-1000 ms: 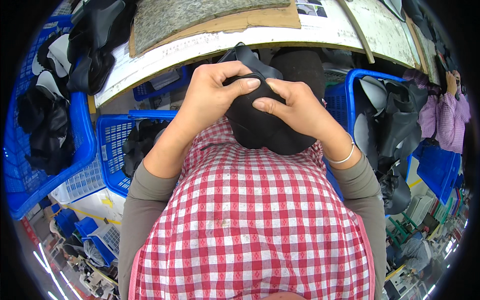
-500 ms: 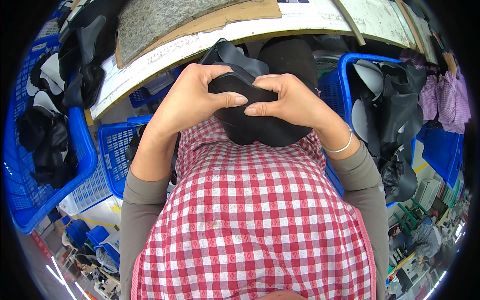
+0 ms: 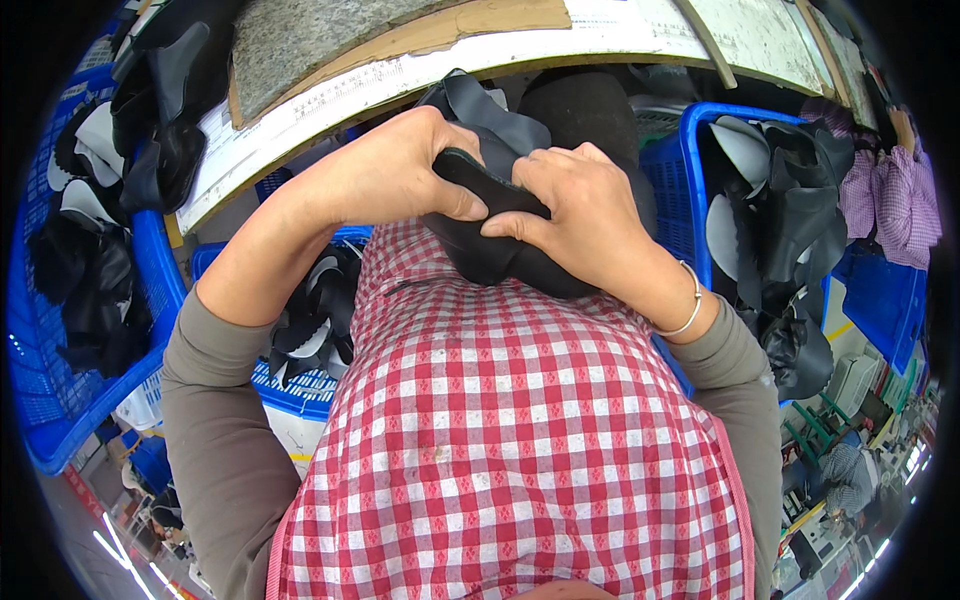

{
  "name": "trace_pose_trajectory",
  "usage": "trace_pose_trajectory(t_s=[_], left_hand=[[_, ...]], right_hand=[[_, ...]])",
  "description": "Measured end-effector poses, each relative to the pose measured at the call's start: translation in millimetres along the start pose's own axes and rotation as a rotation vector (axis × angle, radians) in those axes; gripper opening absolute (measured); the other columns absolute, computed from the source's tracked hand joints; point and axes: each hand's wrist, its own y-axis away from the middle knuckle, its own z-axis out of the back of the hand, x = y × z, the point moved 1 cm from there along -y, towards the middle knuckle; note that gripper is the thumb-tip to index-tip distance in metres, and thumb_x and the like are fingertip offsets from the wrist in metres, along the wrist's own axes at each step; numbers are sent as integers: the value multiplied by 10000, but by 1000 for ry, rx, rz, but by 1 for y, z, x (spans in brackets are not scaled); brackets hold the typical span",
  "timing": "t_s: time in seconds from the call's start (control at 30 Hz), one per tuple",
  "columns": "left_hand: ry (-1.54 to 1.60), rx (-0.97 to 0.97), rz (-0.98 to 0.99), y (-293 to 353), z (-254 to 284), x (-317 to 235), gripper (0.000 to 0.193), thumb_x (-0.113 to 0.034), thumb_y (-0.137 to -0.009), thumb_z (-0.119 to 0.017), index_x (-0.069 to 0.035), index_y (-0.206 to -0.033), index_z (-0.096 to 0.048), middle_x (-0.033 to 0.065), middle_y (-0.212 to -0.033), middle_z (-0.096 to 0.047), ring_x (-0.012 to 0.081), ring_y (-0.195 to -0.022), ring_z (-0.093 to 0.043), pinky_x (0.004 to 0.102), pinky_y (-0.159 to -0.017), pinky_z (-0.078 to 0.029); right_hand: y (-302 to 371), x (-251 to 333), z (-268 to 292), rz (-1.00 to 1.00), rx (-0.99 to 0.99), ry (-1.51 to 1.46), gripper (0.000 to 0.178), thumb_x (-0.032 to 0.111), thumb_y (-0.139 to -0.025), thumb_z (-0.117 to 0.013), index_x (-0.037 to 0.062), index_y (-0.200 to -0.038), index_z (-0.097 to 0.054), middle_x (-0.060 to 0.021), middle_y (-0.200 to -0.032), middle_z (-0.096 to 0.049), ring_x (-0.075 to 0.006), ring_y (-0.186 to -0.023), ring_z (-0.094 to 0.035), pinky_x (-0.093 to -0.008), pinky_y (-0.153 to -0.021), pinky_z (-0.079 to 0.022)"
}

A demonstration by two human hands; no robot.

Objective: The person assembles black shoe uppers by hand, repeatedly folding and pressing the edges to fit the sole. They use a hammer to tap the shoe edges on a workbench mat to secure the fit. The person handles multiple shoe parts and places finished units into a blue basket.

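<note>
In front of my lap, both hands hold a black shoe upper (image 3: 480, 250) by its upper edge. My left hand (image 3: 400, 170) grips the left part of that edge, thumb on the near face and fingers behind it. The right hand (image 3: 585, 205) pinches the same edge a little to the right, its thumb close to the left thumb. Between them the edge curves up and shows a thin rim. A glossy dark strap-like part (image 3: 490, 115) stands up behind the hands; whether it belongs to the same upper I cannot tell.
A white worktable (image 3: 330, 105) with a stone slab (image 3: 340, 45) lies ahead. Blue baskets with black and grey leather pieces stand at the left (image 3: 165, 350), beside my left arm (image 3: 290, 400) and at the right (image 3: 690, 150). A checked apron (image 3: 500, 420) covers my lap.
My left elbow has swung outward to the left, uncovering more of the basket beside it. The left hand has turned, and the upper's edge is bent and tilted differently between my hands.
</note>
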Motion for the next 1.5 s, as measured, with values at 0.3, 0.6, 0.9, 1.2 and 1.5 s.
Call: trace_pose_trajectory(t_s=[0.3, 0.6, 0.9, 1.2, 1.5], left_hand=[[-41, -78, -73, 1, -2, 2, 252, -96, -748, -856, 63, -831, -679, 102, -760, -613, 210, -717, -583, 371, -702, -462], [438, -319, -178, 23, -9, 32, 163, -100, -811, -858, 3, -854, -740, 11, -849, -623, 106, -774, -581, 286, -712, -474], [402, -705, -308, 15, -41, 49, 175, -152, -875, -832, -5, -898, -739, 6, -903, -615, 100, -839, -567, 263, -785, -458], [910, -836, -509, 88, 25, 74, 194, -102, -953, -703, 36, -1089, -708, 45, -912, -680, 154, -890, -673, 327, -915, -554], [1446, 9, -1336, -74, 30, 166, 482, -432, -1129, -416, -240, -803, -715, -17, -886, -581, 142, -912, -533, 296, -894, -390]], right_hand=[[-22, -16, -4, -35, 260, -558, 370, 327, -818, -863, 17, -964, -722, -153, -864, -671, -321, -802, -657, -413, -713, -510], [-26, -15, 1, -131, 308, -638, 308, 225, -825, -864, 25, -1032, -754, -123, -887, -715, -269, -783, -683, -368, -731, -537], [-21, -12, -15, -94, 62, -509, 321, 265, -843, -844, 44, -1057, -752, -148, -857, -731, -317, -761, -713, -395, -722, -556], [-2, 49, 83, 174, 80, -486, 237, 238, -919, -787, 30, -895, -676, -65, -756, -655, -211, -688, -654, -330, -671, -511], [-56, -28, -1, 143, -76, -761, 497, -12, -885, -687, 80, -1366, -598, -72, -1348, -648, -190, -1236, -574, -299, -1024, -494]])
